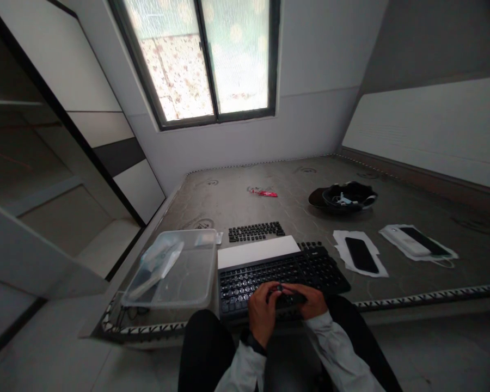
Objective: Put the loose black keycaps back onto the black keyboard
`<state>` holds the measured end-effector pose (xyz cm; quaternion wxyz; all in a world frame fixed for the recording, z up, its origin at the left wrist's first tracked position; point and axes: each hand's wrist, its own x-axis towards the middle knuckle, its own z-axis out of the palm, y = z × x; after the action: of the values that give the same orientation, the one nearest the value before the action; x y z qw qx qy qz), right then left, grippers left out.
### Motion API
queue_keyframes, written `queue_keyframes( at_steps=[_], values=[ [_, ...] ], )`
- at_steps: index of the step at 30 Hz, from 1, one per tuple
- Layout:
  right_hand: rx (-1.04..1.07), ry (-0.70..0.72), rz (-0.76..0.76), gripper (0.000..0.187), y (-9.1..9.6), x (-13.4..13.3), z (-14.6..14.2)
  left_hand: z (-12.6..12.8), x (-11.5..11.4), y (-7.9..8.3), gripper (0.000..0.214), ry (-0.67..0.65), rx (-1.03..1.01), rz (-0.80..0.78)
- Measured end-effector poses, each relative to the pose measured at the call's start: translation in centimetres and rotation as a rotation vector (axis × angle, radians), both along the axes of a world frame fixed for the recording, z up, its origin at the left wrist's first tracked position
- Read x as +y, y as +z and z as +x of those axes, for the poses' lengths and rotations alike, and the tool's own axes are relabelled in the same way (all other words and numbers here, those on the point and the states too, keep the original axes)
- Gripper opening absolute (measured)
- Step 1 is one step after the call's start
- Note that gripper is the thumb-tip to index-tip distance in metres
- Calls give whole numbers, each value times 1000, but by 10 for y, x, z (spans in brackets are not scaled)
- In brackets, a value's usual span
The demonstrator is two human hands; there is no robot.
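Note:
A black keyboard (261, 277) lies at the mattress's front edge, before my knees. Over its near edge my left hand (263, 310) and my right hand (311, 302) meet, fingers closed. Between their fingertips is a small black piece (280, 287), keycap-sized, too small to name surely. Under my right fingers shows a dark object (294, 298), its kind unclear. Loose black keycaps (255, 232) stand in rows behind the keyboard. More keycaps (310, 246) lie by its number pad. A white strip (257, 251) runs along the keyboard's back edge.
Left of the keyboard is a clear plastic box (206, 275) with bags and a pale strip inside. A phone (361, 255) on a white cloth, a white device (410, 241), a dark cap (347, 197) and a red packet (265, 193) lie on the grey mattress (237, 188).

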<state>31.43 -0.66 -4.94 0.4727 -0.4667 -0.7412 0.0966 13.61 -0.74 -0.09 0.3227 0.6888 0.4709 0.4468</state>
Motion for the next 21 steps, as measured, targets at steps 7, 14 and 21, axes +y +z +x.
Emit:
queue_keyframes(
  at_steps=[7,14,21],
  values=[
    [50,-55,-9,21,-1,-1,-4,0,0,2,20,1,10,-2],
    [57,-54,-26,22,2,-2,-5,-1,0,-2,20,5,10,14],
    [23,-33,-24,21,0,0,-2,0,0,-2,21,0,3,-7]
  ],
)
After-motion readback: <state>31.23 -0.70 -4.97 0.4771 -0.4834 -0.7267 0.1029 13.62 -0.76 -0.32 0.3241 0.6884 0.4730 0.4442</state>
